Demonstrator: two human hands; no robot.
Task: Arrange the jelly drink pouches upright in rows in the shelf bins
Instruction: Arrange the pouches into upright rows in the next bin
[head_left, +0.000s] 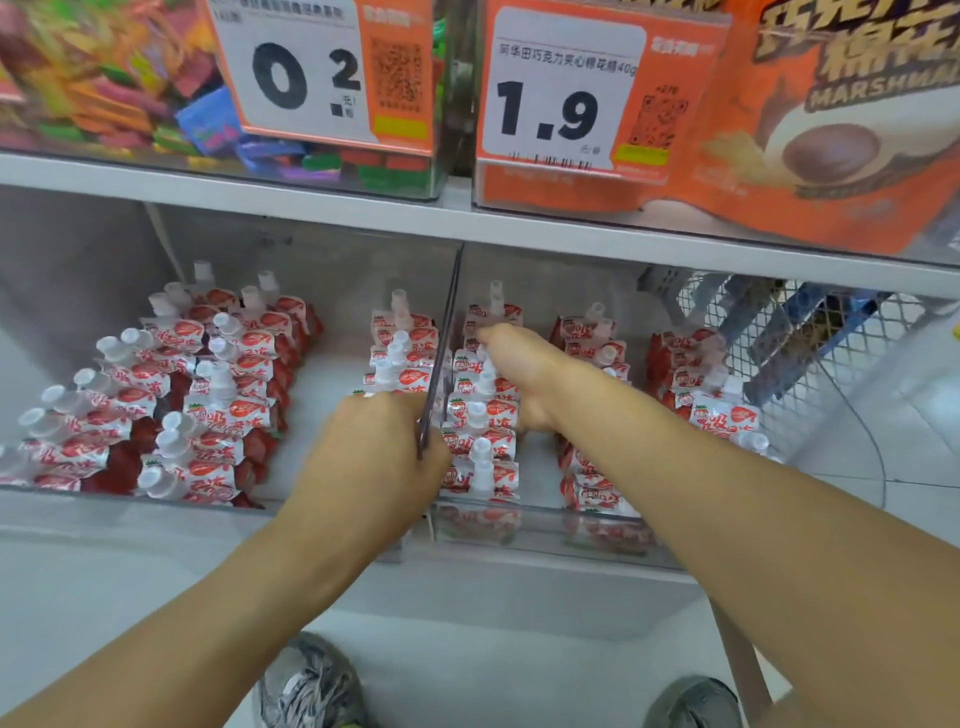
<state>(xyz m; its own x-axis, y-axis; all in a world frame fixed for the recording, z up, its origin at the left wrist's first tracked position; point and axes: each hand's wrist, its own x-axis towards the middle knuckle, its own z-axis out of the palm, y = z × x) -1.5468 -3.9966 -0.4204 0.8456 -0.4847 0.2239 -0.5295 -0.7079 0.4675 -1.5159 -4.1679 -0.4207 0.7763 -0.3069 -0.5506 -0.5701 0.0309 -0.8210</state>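
Head view: a person leans into a store shelf, both arms reaching into clear bins of strawberry jelly drink pouches (480, 415). The left hand (371, 457) is curled at the near end of the row beside the clear divider (441, 353) between the two bins; whether it grips a pouch or the divider's edge cannot be told from here. The right hand (511, 358) reaches deeper along the row just right of the divider, its fingers bent onto the pouch tops near the back; a firm pinch cannot be confirmed. Further rows stand in the right-hand bin (545, 535), while those in the left-hand bin (130, 501) lean backward in a loose fan. The risk, as it looks, is a domino fall: the pouches stand close, spout caps touching, and a forearm dragged across the caps or a push on one could tip a row. A nudge on the divider might also spill the thin row beside it sideways.
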